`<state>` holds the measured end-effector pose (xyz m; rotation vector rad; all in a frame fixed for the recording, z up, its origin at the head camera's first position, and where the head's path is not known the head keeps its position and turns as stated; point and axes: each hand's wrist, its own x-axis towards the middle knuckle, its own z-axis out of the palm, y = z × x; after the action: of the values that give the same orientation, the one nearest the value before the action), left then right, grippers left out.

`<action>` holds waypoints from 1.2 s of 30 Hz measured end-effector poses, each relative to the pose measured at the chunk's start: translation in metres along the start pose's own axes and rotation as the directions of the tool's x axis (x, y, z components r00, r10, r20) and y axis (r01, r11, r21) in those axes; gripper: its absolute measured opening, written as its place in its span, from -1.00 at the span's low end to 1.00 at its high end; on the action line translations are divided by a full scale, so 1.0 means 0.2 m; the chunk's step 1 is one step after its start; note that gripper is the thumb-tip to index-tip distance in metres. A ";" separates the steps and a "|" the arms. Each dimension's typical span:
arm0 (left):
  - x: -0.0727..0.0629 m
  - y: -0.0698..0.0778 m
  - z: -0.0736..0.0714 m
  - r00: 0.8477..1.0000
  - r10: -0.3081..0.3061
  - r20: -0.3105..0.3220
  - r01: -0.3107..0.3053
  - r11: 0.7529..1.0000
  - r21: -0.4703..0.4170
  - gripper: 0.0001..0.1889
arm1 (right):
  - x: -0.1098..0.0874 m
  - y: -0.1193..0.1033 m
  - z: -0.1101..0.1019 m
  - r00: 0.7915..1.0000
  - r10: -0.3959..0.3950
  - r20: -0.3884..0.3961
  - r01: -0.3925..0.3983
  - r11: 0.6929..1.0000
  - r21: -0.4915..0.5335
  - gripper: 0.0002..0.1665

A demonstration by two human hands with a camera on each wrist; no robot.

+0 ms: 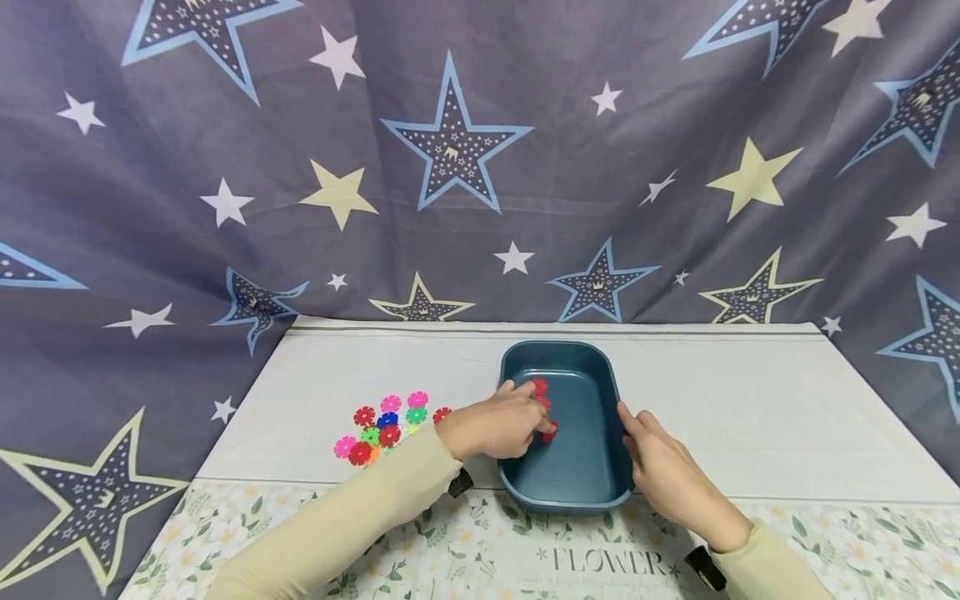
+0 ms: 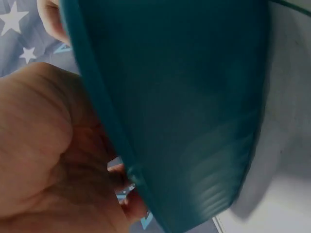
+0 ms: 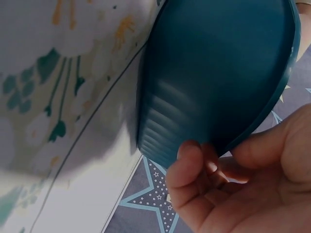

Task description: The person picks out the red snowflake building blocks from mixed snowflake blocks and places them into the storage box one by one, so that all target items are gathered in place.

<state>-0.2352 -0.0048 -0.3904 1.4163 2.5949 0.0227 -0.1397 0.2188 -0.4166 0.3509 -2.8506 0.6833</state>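
A dark teal plastic basin with rounded corners stands on the white part of the table. My left hand reaches over its left rim, fingers bent down inside. Several red notched discs show right at those fingertips, partly covered by them; I cannot tell whether they are pinched. At the right wall, my right hand grips the rim, thumb on top and the other fingers curled outside below it. The right wrist view shows these fingers against the basin's outer side.
Left of the basin lies a loose cluster of notched plastic discs in red, pink, blue, green and orange. A flower-patterned cloth covers the near table edge. Behind the table hangs a grey curtain with stars.
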 end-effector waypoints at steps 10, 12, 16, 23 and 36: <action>0.02 0.05 0.03 0.995 -0.087 0.046 0.076 0.976 0.204 -0.83 | 0.00 -0.01 0.00 1.000 -0.004 0.002 0.004 1.000 0.010 -0.46; 0.01 0.05 0.04 0.997 -0.073 0.035 0.065 0.979 0.194 -0.85 | 0.00 -0.02 0.00 1.000 -0.005 0.004 0.005 1.000 0.011 -0.46; 0.00 0.06 0.05 0.999 -0.044 0.022 0.040 0.984 0.176 -0.84 | 0.01 -0.02 0.00 1.000 -0.004 0.005 0.004 1.000 0.009 -0.46; -0.01 0.05 0.05 0.998 -0.057 0.011 0.055 0.986 0.158 -0.81 | 0.01 -0.02 0.00 1.000 -0.007 0.002 0.007 1.000 0.010 -0.46; -0.22 -0.16 -0.06 0.923 -0.047 -0.382 0.045 0.999 -0.014 -0.60 | 0.00 0.00 0.00 1.000 0.002 0.005 -0.002 1.000 0.008 -0.46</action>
<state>-0.2410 -0.0585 -0.3752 1.4740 2.9318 0.3333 -0.1393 0.2184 -0.4160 0.3520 -2.8543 0.6947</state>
